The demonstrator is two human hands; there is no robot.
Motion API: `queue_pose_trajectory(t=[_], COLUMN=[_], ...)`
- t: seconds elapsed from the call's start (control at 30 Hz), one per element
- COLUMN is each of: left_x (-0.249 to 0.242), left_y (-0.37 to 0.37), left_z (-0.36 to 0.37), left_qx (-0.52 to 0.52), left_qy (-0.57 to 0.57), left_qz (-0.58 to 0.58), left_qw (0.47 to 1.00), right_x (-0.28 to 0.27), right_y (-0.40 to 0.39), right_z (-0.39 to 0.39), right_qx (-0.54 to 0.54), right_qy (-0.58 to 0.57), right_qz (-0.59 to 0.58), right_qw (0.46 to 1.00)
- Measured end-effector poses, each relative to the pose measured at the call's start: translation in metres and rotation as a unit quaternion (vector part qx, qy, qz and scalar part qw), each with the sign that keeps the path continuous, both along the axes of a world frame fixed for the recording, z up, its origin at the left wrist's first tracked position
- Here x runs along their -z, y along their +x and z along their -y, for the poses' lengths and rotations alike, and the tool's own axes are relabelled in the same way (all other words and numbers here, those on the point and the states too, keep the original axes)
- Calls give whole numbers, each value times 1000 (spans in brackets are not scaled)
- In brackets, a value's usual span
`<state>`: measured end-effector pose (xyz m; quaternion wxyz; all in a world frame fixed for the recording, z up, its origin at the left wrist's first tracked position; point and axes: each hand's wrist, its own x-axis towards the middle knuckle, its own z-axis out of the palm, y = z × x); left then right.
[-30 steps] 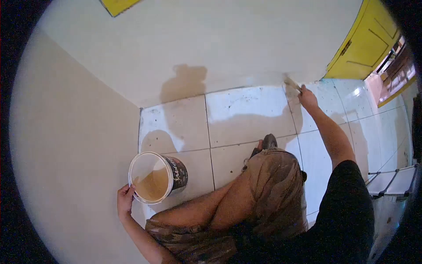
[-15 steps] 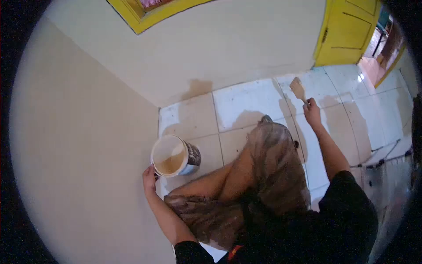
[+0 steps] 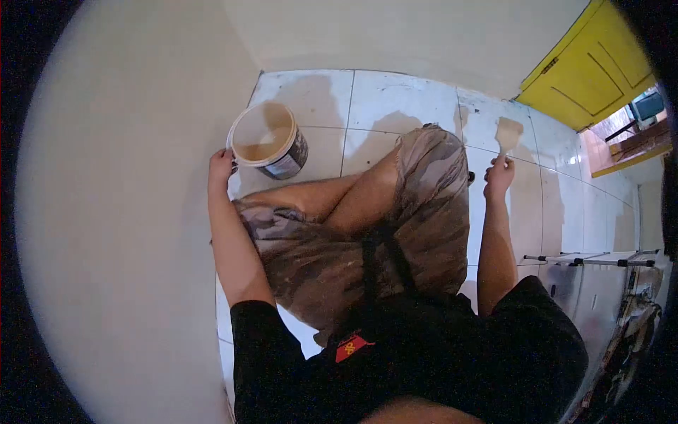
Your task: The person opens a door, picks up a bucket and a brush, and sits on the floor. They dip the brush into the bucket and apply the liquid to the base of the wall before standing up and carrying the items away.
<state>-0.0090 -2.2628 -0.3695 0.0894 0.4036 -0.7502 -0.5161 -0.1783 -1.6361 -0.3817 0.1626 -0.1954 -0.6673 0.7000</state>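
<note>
My left hand (image 3: 222,164) is closed on the rim or handle at the left side of a paint bucket (image 3: 288,157). The bucket is tilted toward me, and beige paint (image 3: 270,146) shows inside it. Away to the right, my right hand (image 3: 500,174) grips the handle of a wide paintbrush (image 3: 508,134), its bristles pointing away from me and coated in beige. The brush is held apart from the bucket, over the tiles. My crossed legs in camouflage shorts (image 3: 431,177) lie between the two hands.
Plain walls (image 3: 127,212) meet at a corner on the left, close to my left arm. White floor tiles (image 3: 402,92) run beneath. A yellow door (image 3: 593,67) stands by a doorway at the far right. A clear plastic container (image 3: 579,297) with dark edge pieces is beside my right elbow.
My view has tilted down and turned, so the window has left the picture. The brush now points more straight away from me. Both hands keep their holds.
</note>
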Motion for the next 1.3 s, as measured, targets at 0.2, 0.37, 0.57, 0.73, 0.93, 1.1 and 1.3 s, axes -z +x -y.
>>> queue_pose_trajectory(t=[0.2, 0.37, 0.57, 0.73, 0.93, 1.1, 1.3], left_x=[-3, -4, -12, -9, -2, -13, 4], left_y=[3, 1, 6, 7, 7, 1, 15], left_z=[-4, -8, -16, -12, 1, -5, 25], left_qx=[3, 1, -23, -32, -56, -89, -55], left_qy=[-4, -13, 3, 8, 34, 75, 145], left_qz=[-24, -14, -9, -4, -7, -18, -9], left_qw=[1000, 1000, 1000, 999, 998, 993, 988], right_x=[-52, -77, -85, -102, -59, -67, -64], right_y=[-11, -44, -75, -55, -47, -48, -36], right_z=[44, 111, 239, 288, 287, 281, 296], right_qx=[-19, -124, -223, -367, -346, -356, -357], right_qy=[-51, 13, 160, 179, 149, 122, 104], right_qz=[-46, -112, -250, -169, -73, -68, -70], right_qw=[997, 986, 929, 897, 923, 924, 926])
